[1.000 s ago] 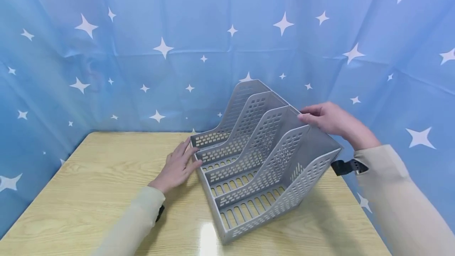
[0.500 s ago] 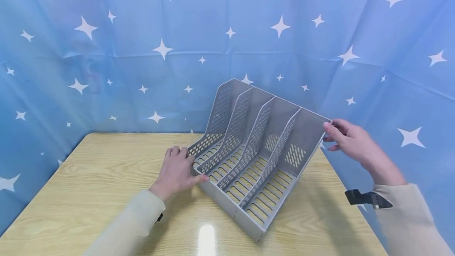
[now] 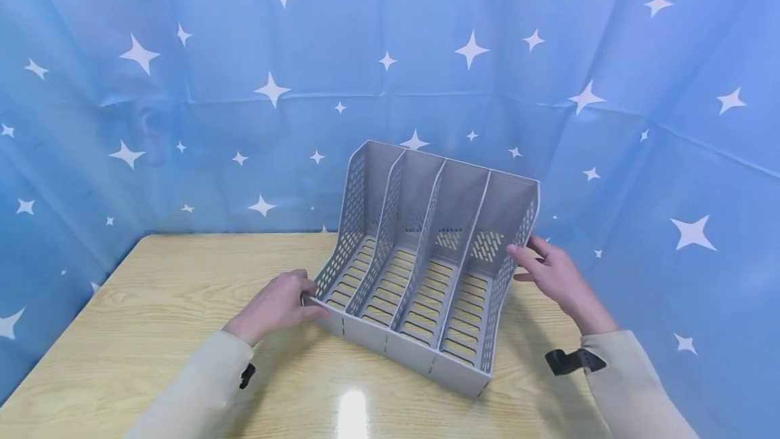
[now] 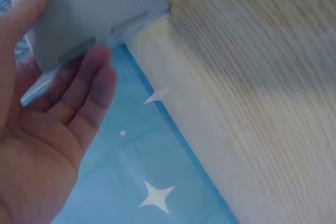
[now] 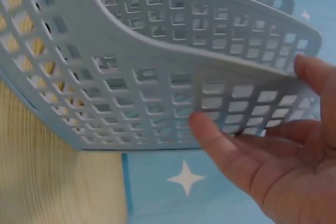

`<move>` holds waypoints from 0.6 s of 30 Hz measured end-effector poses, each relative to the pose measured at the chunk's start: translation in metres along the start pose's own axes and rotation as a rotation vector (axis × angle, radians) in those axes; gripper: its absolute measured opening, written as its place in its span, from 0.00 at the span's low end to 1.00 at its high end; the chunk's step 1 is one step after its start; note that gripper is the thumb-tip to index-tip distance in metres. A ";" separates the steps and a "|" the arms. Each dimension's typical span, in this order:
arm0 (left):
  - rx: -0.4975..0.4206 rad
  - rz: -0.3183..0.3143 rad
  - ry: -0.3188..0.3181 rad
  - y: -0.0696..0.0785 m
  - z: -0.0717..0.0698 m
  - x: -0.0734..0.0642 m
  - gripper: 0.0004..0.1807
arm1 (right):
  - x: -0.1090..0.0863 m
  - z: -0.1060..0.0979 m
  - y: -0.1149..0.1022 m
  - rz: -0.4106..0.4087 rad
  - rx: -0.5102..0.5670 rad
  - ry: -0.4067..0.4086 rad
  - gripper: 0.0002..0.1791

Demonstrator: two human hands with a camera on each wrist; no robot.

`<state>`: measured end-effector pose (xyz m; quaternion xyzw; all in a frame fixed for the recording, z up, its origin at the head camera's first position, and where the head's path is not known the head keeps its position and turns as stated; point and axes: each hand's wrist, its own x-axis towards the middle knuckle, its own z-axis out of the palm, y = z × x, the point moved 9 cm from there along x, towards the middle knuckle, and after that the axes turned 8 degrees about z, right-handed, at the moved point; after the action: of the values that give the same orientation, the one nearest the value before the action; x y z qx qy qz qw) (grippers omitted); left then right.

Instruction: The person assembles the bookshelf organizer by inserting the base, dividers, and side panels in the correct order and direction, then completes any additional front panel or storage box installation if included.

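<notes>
A grey plastic file rack (image 3: 408, 354), with upright dividers and slotted floors between them, is held tilted over the wooden table. My left hand (image 3: 274, 307) grips its front left corner. In the left wrist view the thumb of the left hand (image 4: 44, 145) lies across the grey wall and the fingers curl under the edge. My right hand (image 3: 554, 280) holds the rack by its right side panel. Seen from the right wrist, that perforated panel (image 5: 157, 82) has the thumb of the right hand (image 5: 294, 177) over its rim and the fingers against its outer face.
The wood-grain table (image 3: 152, 330) extends to the left and in front of the rack. A blue curtain (image 3: 213, 120) with white stars hangs behind the table and along its sides. Black straps (image 3: 573, 361) sit at both wrists.
The rack has turned so its compartments now face the front. My right hand went from its back top edge to the right side panel, while my left hand took a firmer grip on the corner.
</notes>
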<state>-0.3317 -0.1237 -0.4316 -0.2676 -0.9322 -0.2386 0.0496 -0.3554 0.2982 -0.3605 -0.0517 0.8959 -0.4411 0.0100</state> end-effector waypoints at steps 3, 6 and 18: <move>-0.001 0.047 -0.036 0.002 -0.001 -0.003 0.15 | 0.016 0.005 -0.001 0.013 0.003 -0.003 0.38; -0.035 0.074 -0.063 0.002 -0.004 -0.003 0.18 | 0.034 0.016 -0.004 0.028 0.002 -0.042 0.36; -0.129 -0.066 -0.176 -0.002 0.015 -0.011 0.70 | 0.040 0.064 0.022 0.119 0.037 -0.343 0.36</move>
<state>-0.3223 -0.1231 -0.4481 -0.2593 -0.9240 -0.2751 -0.0577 -0.3930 0.2571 -0.4155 -0.0729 0.8743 -0.4407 0.1897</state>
